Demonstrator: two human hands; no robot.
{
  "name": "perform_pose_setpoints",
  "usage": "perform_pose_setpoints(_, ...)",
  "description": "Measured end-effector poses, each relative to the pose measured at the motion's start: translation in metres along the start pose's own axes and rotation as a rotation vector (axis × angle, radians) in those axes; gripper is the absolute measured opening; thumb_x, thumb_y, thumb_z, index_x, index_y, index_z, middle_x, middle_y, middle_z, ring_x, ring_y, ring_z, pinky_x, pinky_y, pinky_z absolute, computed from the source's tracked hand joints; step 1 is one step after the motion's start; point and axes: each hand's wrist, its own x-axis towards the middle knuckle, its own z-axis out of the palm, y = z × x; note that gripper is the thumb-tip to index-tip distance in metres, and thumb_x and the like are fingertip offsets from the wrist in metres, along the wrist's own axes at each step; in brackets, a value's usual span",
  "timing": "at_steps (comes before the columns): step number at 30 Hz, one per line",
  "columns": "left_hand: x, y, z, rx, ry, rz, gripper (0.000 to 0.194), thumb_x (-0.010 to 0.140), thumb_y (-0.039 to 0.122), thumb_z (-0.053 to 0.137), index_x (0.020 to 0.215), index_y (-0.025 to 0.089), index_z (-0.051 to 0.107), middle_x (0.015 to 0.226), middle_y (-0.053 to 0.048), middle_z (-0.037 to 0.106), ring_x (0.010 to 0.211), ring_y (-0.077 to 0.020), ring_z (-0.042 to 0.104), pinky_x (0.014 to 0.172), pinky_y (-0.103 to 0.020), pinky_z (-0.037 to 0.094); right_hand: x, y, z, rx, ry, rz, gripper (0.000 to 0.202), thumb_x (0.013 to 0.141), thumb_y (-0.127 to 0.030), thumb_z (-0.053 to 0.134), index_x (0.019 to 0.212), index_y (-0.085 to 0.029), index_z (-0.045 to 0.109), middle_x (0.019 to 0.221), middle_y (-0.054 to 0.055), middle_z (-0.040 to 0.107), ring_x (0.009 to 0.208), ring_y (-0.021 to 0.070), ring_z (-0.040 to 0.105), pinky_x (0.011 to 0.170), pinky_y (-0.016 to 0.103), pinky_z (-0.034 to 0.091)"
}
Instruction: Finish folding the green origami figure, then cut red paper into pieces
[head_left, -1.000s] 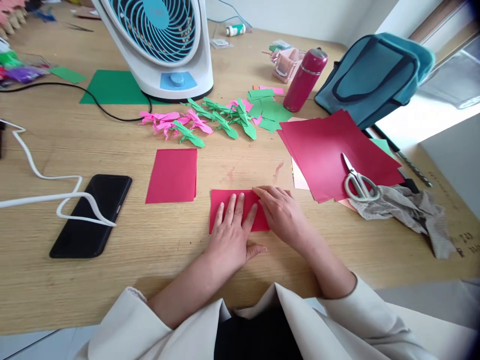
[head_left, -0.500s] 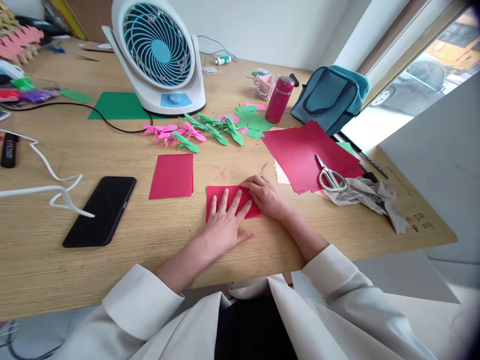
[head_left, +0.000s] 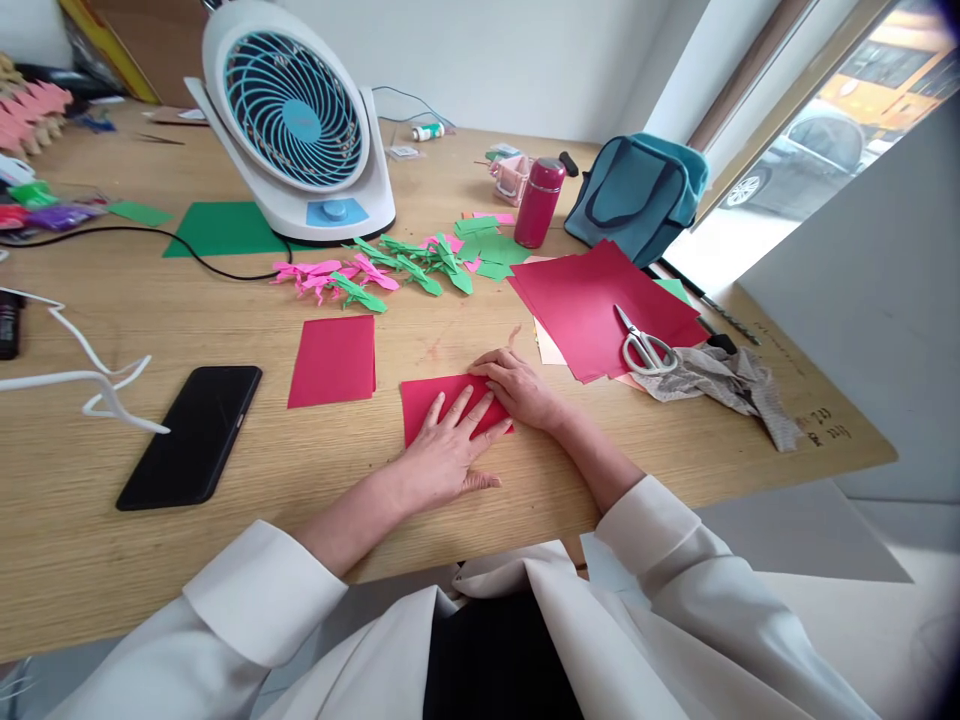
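Note:
A small sheet of red paper [head_left: 421, 400], its far edge straight like a fold, lies flat on the table in front of me. My left hand [head_left: 450, 445] is spread out flat over its near part, fingers apart and thumb off the near edge. At the far right corner, my right hand [head_left: 517, 390] presses on the paper with its fingers bent and held together; its thumb is hidden. Left of the hands rests a small stack of red paper pieces [head_left: 332, 362], apart from both.
A phone [head_left: 191, 435] and a white cable [head_left: 112, 385] lie at left. Pink and green folded paper pieces [head_left: 405, 268] sit before a fan [head_left: 300, 120]. At right are large red sheets [head_left: 577, 320], scissors [head_left: 645, 350], a cloth [head_left: 720, 380], a flask [head_left: 540, 205] and a blue bag [head_left: 637, 200].
The view has shifted slightly, so everything sits a little differently in the picture. Both hands stay on the red paper in nearly the same pose.

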Motion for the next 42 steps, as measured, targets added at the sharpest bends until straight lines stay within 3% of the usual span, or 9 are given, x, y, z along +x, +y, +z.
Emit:
perform_pose_setpoints(9,0.001,0.001,-0.001,-0.007,-0.018,0.019,0.082,0.080,0.074,0.051,0.151,0.037,0.029,0.163,-0.016,0.017,0.147,-0.0461,0.012,0.110,-0.073,0.009,0.000,0.001,0.003,-0.031,0.007,0.020,0.032,0.092,-0.008,0.044,0.119,-0.017,0.060,0.119,0.013,0.060,0.114,0.0228,0.055,0.102,0.042,0.044)
perform_pose_setpoints(15,-0.001,0.004,-0.004,0.018,-0.007,0.006,0.073,0.089,0.065,0.047,0.152,0.035,0.027,0.163,-0.016,0.017,0.149,-0.0410,0.012,0.113,-0.066,0.011,-0.001,0.001,0.004,-0.046,0.001,0.032,0.031,0.093,-0.009,0.045,0.119,-0.015,0.060,0.121,0.013,0.060,0.113,0.0227,0.054,0.101,0.040,0.043)
perform_pose_setpoints(19,-0.006,0.007,-0.005,0.037,-0.014,-0.033,0.077,0.088,0.066,0.047,0.153,0.029,0.026,0.163,-0.017,0.019,0.150,-0.0387,0.012,0.115,-0.063,0.012,-0.001,0.003,0.004,-0.040,0.000,0.026,0.034,0.092,-0.008,0.044,0.121,-0.016,0.061,0.120,0.013,0.060,0.112,0.0231,0.054,0.100,0.040,0.043)
perform_pose_setpoints(31,-0.067,0.013,0.006,0.121,0.065,-0.174,0.083,0.093,0.069,0.026,0.155,0.014,0.021,0.161,-0.015,0.024,0.149,-0.0289,0.021,0.119,-0.053,0.011,-0.002,0.006,0.005,-0.050,-0.010,0.013,0.036,0.090,-0.005,0.045,0.120,-0.018,0.060,0.119,0.012,0.059,0.112,0.0238,0.054,0.099,0.042,0.043)
perform_pose_setpoints(37,-0.097,0.013,0.020,0.178,0.179,-0.313,0.081,0.095,0.064,0.026,0.156,0.012,0.018,0.159,-0.015,0.029,0.147,-0.0308,0.027,0.116,-0.055,0.017,-0.002,0.009,0.007,-0.025,0.001,0.012,0.038,0.088,-0.004,0.045,0.119,-0.017,0.061,0.120,0.013,0.059,0.113,0.0249,0.054,0.100,0.042,0.044)
perform_pose_setpoints(42,-0.103,0.020,0.020,0.190,0.209,-0.385,0.075,0.097,0.059,0.030,0.152,0.009,0.027,0.157,-0.016,0.033,0.144,-0.0337,0.032,0.112,-0.060,0.023,-0.002,0.007,0.006,-0.007,0.010,0.008,0.040,0.087,-0.003,0.044,0.120,-0.018,0.061,0.120,0.012,0.059,0.114,0.0249,0.054,0.100,0.043,0.044)
